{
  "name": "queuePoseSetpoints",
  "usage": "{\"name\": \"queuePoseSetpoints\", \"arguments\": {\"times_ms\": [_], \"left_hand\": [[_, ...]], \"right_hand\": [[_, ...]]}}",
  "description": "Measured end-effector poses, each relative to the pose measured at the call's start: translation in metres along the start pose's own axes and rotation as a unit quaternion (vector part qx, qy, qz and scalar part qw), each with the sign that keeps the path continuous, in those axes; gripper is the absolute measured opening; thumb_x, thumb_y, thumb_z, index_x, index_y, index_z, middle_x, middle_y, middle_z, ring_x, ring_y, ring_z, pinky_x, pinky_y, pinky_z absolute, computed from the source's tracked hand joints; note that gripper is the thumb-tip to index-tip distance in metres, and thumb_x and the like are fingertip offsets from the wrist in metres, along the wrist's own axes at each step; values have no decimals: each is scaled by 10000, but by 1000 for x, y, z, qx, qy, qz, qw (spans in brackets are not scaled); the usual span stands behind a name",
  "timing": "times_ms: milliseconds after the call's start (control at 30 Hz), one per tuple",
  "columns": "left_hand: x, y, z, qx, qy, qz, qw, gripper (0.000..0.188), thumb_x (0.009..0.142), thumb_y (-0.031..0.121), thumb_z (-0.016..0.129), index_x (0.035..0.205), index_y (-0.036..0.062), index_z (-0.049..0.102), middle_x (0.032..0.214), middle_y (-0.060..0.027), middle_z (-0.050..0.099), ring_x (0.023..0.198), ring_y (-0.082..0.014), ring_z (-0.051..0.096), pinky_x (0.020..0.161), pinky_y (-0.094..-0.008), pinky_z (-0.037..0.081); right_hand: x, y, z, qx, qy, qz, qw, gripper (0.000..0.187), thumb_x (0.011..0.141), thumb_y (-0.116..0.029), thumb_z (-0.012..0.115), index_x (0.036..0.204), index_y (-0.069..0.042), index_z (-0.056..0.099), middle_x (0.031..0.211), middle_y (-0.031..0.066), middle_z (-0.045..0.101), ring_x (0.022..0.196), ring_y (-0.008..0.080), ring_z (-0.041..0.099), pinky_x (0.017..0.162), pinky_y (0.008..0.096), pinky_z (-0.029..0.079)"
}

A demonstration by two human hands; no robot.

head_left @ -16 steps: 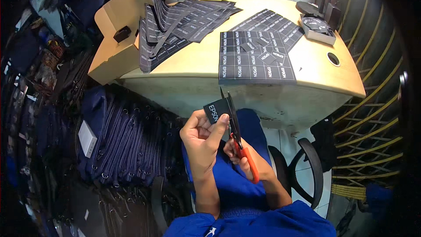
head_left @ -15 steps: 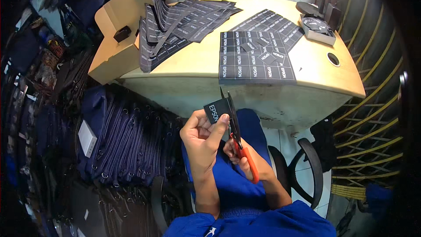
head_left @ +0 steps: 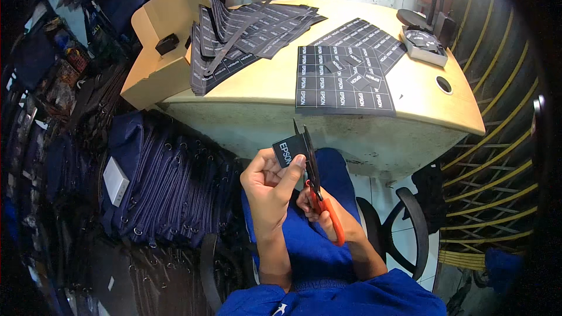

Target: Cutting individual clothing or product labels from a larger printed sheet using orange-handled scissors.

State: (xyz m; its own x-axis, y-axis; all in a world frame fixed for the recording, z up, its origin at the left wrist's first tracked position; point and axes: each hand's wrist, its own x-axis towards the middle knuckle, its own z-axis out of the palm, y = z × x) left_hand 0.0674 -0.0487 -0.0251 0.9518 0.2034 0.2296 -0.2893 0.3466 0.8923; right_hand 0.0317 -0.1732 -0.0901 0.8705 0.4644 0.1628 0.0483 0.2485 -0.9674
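Note:
Between the thumb and fingers of my left hand (head_left: 264, 186) is a small black label (head_left: 285, 150) with white lettering, held above my lap. My right hand (head_left: 329, 208) grips a pair of scissors (head_left: 312, 169) with orange-red handles. Their dark blades point away from me, slightly apart at the tips, and lie along the label's right edge. My left thumb is close beside the blades. Past the scissors, a black printed sheet (head_left: 319, 98) marked in a grid lies at the table's near edge, with several loose cut labels (head_left: 364, 82) on it.
The pale wooden table (head_left: 430, 102) has more printed sheets (head_left: 257, 32), a cardboard box (head_left: 149, 79) and a small tray of cut pieces (head_left: 430, 55). Stacked dark blue bags (head_left: 170, 187) stand at left, with a white box (head_left: 115, 181) on them. A chair armrest (head_left: 417, 231) is at right.
The view has tilted slightly, so the table appears a little shifted. My hands, the label and the scissors keep nearly the same positions.

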Motion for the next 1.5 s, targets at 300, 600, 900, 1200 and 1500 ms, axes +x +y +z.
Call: {"name": "queuePoseSetpoints", "arguments": {"times_ms": [300,600,900,1200,1500], "left_hand": [[-1,0,-3,-2,4,-5,1000,127,776,-6,674,857,12,578,774,-43,633,667,-72,581,646,-210,475],[-1,2,-5,-12,-5,0,1000,126,767,-22,668,845,15,576,771,-36,631,660,-64,573,633,-212,470],[-2,1,-2,-5,2,-6,1000,122,774,-15,670,849,16,579,767,-33,630,653,-62,571,633,-207,467],[-3,-2,-8,-16,-27,9,999,143,783,-68,646,901,-40,570,850,-86,649,758,-66,594,678,-198,489],[-4,2,-5,2,-1,-3,1000,128,768,-8,675,839,16,571,748,-34,623,648,-62,560,624,-207,456]], "right_hand": [[1,-4,2,-3,3,-2,1000,626,832,-612,462,975,-5,405,803,55,426,715,139,396,651,284,385],[1,4,1,-4,-6,0,1000,636,832,-618,457,979,0,413,801,58,437,715,142,406,649,285,387],[0,3,-1,-3,0,-2,1000,682,812,-665,446,952,2,415,767,50,430,681,135,400,611,283,376],[-1,3,-2,-22,2,-1,1000,657,811,-677,434,898,-26,422,746,40,439,666,116,422,581,265,380],[-2,5,-3,11,-1,18,1000,544,852,-582,477,870,-41,428,717,16,444,626,92,412,556,241,370]]}}
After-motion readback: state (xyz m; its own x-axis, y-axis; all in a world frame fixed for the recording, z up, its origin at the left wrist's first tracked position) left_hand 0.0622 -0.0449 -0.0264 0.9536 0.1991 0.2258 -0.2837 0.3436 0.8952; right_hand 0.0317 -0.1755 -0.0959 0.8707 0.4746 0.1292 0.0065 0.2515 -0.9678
